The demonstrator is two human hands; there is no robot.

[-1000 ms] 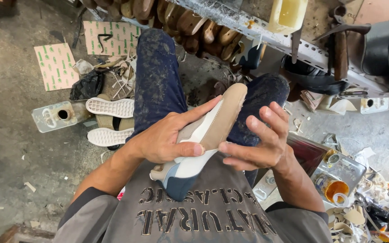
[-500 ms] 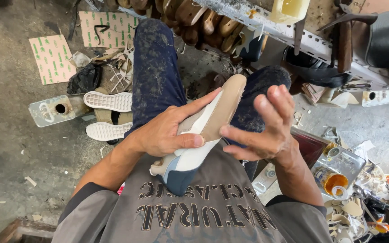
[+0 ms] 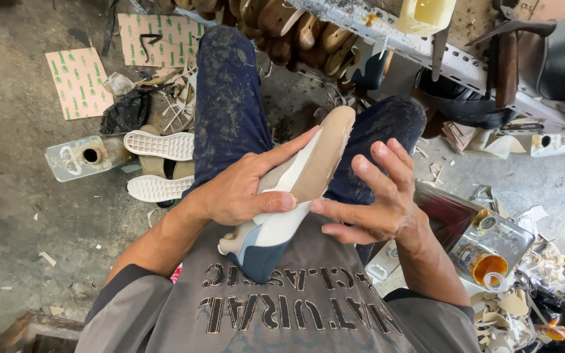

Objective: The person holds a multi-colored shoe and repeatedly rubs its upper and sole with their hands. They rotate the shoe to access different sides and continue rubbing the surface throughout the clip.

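Closest to the camera, a grey printed shirt filled the lower edge of the view, and the heel of a shoe upper rested against it. The upper, beige, white and dark blue, lay slanted across the person's lap, its tan toe end pointing up and away over the right knee. The left hand wrapped over its side, fingers stretched along the beige panel and the thumb pressed against the white part, so that grip was closed around the shoe upper. The right hand sat just beside it with fingers spread loosely; only its thumb tip touched the edge of the upper, and it clasped nothing.

Beneath the hands lay the dark, stained trousers. On the concrete floor to the person's left, two white soles lay one beside the other, tread up, next to a clear plastic container with a round opening. To the right stood a small tin of orange glue among scraps. Farther off, sheets of patterned card lay on the floor, and a metal rack held a row of wooden shoe lasts.
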